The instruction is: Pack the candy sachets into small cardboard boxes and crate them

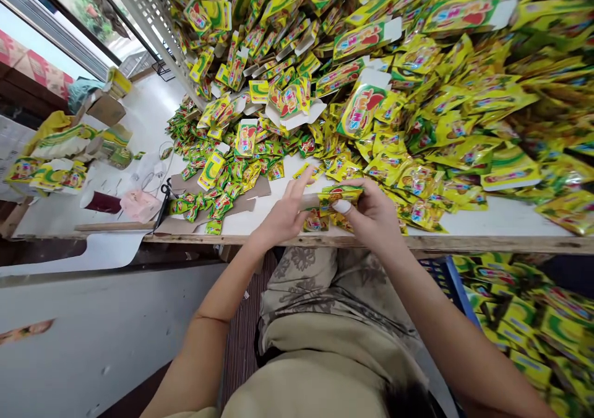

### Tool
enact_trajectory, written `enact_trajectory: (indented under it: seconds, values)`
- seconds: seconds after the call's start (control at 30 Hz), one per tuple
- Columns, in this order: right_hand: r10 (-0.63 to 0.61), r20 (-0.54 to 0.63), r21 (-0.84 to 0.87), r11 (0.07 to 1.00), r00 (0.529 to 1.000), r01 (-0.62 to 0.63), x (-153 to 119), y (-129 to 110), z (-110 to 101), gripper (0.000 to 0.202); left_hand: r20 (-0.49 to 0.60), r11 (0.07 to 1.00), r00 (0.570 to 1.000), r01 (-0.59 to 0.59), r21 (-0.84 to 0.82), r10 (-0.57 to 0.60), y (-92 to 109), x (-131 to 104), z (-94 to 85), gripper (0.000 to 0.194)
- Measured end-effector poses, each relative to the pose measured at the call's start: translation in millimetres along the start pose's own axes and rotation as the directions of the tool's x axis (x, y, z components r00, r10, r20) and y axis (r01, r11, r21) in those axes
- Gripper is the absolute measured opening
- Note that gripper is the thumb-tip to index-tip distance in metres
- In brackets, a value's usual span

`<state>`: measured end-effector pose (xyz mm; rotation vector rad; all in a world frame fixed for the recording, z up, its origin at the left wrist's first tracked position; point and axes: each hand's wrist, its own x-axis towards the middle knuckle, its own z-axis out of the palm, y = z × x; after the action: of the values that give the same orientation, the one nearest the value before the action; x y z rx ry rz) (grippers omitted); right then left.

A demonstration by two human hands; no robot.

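Observation:
My right hand [375,215] holds a small yellow-and-green candy pack [342,196], the thumb pressed on its front. Close to the pack's left end is my left hand [288,212], its fingers stretched out and apart, with nothing visibly gripped. A pale blurred patch lies between that hand and the pack; I cannot tell if it is a flap. Under the pack, a candy sachet [316,221] lies on the white tabletop [264,204]. Beyond my hands, loose yellow sachets [417,182] spread into a big heap.
Open printed boxes [364,103] sit among the heap. Small green sachets [221,204] lie on cardboard at left, beside black scissors [163,204] and a dark red roll [99,202]. Below the wooden table edge [487,243], a blue crate [459,288] holds flat yellow boxes.

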<state>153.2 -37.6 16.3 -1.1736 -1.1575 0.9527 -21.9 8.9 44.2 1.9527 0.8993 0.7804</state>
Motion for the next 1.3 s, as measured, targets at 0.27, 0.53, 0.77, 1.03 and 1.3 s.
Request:
enact_trajectory:
  seconds: [0.27, 0.53, 0.77, 1.03, 1.3]
  values:
    - [-0.125, 0.131, -0.377, 0.911, 0.983, 0.166, 15, -7, -7, 0.019, -0.003, 0.755, 0.961, 0.215, -0.619, -0.276, -29, -5, 39.3, 0.095]
    - [-0.118, 0.18, -0.668, 0.714, 0.977, 0.21, 30, -12, -12, 0.025, 0.086, 0.761, 0.961, 0.261, -0.594, -0.263, -32, -2, 45.3, 0.095]
    - [-0.107, 0.3, -0.661, 0.693, 0.948, 0.287, 35, -17, -16, 0.025, 0.122, 0.786, 0.958, 0.283, -0.55, -0.259, -30, -4, 40.7, 0.091]
    - [0.219, 0.516, -0.823, 0.396, 0.828, 0.408, 48, -38, -26, 0.02, 0.173, 0.82, 0.956, 0.292, -0.493, -0.237, -17, 4, 43.0, 0.088]
    - [0.189, 0.635, -0.704, 0.542, 0.749, 0.46, 64, -25, -37, 0.026, 0.141, 0.806, 0.956, 0.293, -0.514, -0.258, -27, -1, 52.7, 0.102]
